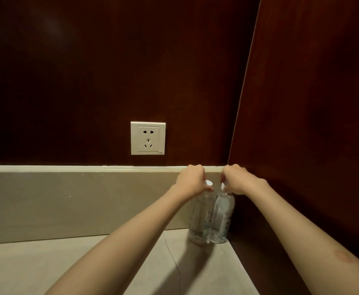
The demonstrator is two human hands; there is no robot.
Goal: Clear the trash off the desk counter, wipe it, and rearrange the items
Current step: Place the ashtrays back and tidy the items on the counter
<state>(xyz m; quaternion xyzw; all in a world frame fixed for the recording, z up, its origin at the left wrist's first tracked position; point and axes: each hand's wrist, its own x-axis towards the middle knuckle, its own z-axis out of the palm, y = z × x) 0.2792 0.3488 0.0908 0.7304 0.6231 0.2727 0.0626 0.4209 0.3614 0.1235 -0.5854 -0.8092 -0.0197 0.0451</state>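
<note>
Two clear plastic water bottles with white caps stand upright side by side in the back right corner of the pale stone counter [131,262]. My left hand [192,179] grips the neck of the left bottle [200,220] just under its cap. My right hand [236,179] pinches the top of the right bottle [222,218], which stands against the dark side panel. The two bottles touch each other. Their bases rest on the counter.
A beige stone backsplash [67,201] runs along the back of the counter. Above it a white wall socket [148,138] sits in the dark wood wall. A dark wood side panel [302,124] closes the right side. A thin crack line [172,258] crosses the counter.
</note>
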